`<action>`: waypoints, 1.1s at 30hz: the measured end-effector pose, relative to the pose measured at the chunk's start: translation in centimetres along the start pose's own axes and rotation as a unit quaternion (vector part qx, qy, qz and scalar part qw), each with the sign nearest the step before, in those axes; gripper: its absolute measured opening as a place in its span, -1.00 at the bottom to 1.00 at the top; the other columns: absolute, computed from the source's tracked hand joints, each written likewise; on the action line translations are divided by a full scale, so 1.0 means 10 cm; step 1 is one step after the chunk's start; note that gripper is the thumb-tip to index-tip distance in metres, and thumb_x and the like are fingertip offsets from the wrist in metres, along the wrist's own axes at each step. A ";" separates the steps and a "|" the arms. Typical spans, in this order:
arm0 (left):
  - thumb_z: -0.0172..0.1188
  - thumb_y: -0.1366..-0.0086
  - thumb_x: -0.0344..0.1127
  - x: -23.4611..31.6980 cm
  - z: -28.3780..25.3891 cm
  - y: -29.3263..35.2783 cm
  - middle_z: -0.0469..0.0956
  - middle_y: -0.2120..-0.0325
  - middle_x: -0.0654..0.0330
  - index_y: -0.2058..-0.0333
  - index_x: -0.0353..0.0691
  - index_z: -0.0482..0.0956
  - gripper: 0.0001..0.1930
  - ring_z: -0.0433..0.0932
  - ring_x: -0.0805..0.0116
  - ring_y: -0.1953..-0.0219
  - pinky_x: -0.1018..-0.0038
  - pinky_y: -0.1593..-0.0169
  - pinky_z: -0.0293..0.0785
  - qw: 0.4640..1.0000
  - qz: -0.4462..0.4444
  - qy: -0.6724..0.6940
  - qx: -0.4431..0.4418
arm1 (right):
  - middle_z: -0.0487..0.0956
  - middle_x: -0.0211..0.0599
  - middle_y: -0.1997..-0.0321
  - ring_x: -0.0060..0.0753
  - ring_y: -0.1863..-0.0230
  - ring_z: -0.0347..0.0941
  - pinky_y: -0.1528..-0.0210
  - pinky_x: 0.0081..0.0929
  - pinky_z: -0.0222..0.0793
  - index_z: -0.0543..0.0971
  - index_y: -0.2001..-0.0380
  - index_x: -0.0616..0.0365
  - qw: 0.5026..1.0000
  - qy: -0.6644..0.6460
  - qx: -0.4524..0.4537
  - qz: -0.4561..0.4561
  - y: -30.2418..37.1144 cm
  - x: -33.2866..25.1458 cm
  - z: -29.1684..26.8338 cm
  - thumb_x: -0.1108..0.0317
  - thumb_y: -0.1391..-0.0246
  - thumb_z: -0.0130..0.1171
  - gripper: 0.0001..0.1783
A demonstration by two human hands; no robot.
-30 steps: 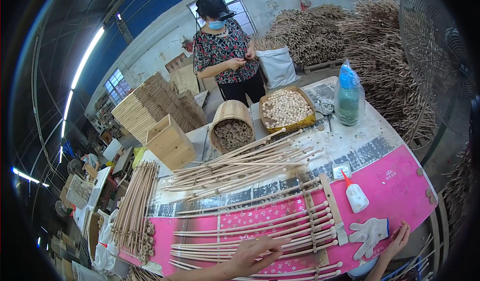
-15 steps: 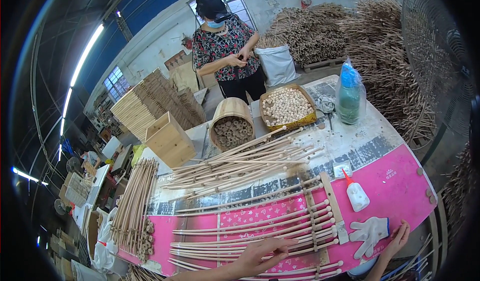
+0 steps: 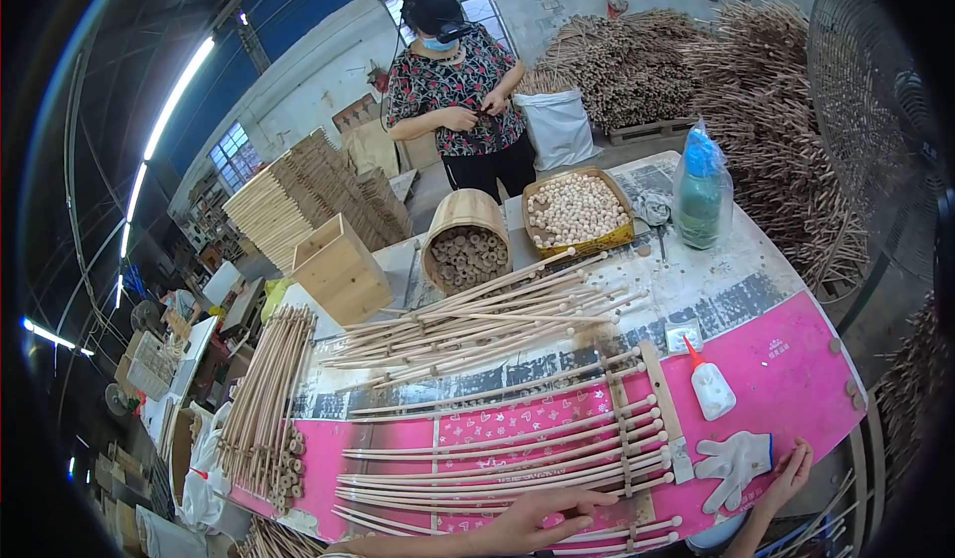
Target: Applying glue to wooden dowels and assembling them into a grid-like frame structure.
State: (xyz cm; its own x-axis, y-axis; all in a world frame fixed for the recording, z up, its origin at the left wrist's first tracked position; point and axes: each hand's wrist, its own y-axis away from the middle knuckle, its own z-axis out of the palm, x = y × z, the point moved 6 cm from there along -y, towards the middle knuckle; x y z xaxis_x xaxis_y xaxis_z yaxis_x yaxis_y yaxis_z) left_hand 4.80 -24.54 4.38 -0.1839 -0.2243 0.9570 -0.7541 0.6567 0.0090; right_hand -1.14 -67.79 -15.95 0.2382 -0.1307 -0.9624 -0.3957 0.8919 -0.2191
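Observation:
Long thin wooden sticks with round ball ends (image 3: 557,459) lie in a row across the pink sheet, their ball ends by a slotted wooden rack (image 3: 623,429). My left hand (image 3: 542,520) is over the nearest sticks, fingers stretched toward the ball ends and thumb apart; nothing shows in it. My right hand (image 3: 793,473) rests at the right table edge, fingers loosely extended, holding nothing visible. Next to it lies a white work glove (image 3: 734,468). A white glue bottle with a red tip (image 3: 712,389) lies beyond the glove.
A stick pile (image 3: 487,324) lies across the table's middle. Behind it are a wooden barrel of rings (image 3: 468,210), a yellow tray of wooden balls (image 3: 627,232) and a wooden box (image 3: 343,278). Upright sticks (image 3: 264,399) stand at left. A masked person (image 3: 458,100) stands across the table.
My left hand has shifted right and nearer to me, its fingers now straighter. My right hand stays at the table edge. The view has tilted slightly.

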 end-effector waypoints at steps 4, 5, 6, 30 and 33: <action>0.21 -0.48 -0.27 -0.01 0.01 0.02 0.66 0.19 0.25 -0.19 -0.16 0.59 -0.65 0.57 0.53 0.21 0.50 0.16 0.49 1.000 0.005 0.016 0.000 | 0.24 -0.66 0.59 -0.83 0.58 0.05 0.54 -0.70 -0.11 0.59 0.09 0.15 1.000 -0.009 -0.007 0.005 0.00 0.01 -0.01 0.15 -0.52 -0.03 -0.68; 0.21 -0.48 -0.27 -0.02 0.02 0.02 0.66 0.19 0.25 -0.19 -0.16 0.59 -0.65 0.57 0.53 0.21 0.50 0.16 0.49 1.000 0.006 0.016 0.000 | 0.24 -0.66 0.59 -0.83 0.57 0.05 0.54 -0.69 -0.11 0.59 0.09 0.15 1.000 0.000 -0.007 0.005 -0.01 0.01 -0.02 0.15 -0.52 -0.03 -0.68; 0.21 -0.49 -0.27 -0.04 0.03 0.02 0.66 0.19 0.26 -0.19 -0.17 0.59 -0.65 0.57 0.54 0.21 0.50 0.16 0.50 0.999 0.000 0.032 0.001 | 0.24 -0.66 0.59 -0.83 0.57 0.06 0.54 -0.69 -0.11 0.59 0.08 0.15 1.000 0.009 -0.008 0.006 -0.01 0.02 -0.02 0.15 -0.52 -0.03 -0.68; 0.18 -0.51 -0.30 -0.17 0.00 -0.03 0.64 0.00 0.21 -0.20 -0.21 0.56 -0.65 0.60 0.47 0.09 0.45 0.01 0.53 0.993 -0.065 0.081 -0.050 | 0.23 -0.67 0.57 -0.83 0.56 0.05 0.52 -0.71 -0.10 0.59 0.07 0.12 1.000 0.027 -0.009 -0.011 -0.01 -0.03 -0.01 0.18 -0.52 -0.02 -0.71; 0.18 -0.51 -0.29 -0.19 0.00 -0.03 0.63 -0.01 0.21 -0.20 -0.21 0.56 -0.65 0.60 0.48 0.07 0.44 0.00 0.53 0.993 -0.069 0.082 -0.052 | 0.23 -0.68 0.57 -0.83 0.56 0.04 0.52 -0.70 -0.10 0.59 0.07 0.12 1.000 0.023 -0.005 -0.021 0.00 -0.01 -0.02 0.18 -0.52 -0.02 -0.71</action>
State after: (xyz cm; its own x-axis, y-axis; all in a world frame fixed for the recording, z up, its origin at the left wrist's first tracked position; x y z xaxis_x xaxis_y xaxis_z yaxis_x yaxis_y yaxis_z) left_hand 5.35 -24.29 2.59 0.0287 -0.2033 0.9787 -0.6949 0.6997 0.1657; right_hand -1.35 -67.87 -15.84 0.2139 -0.1874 -0.9587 -0.3951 0.8810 -0.2604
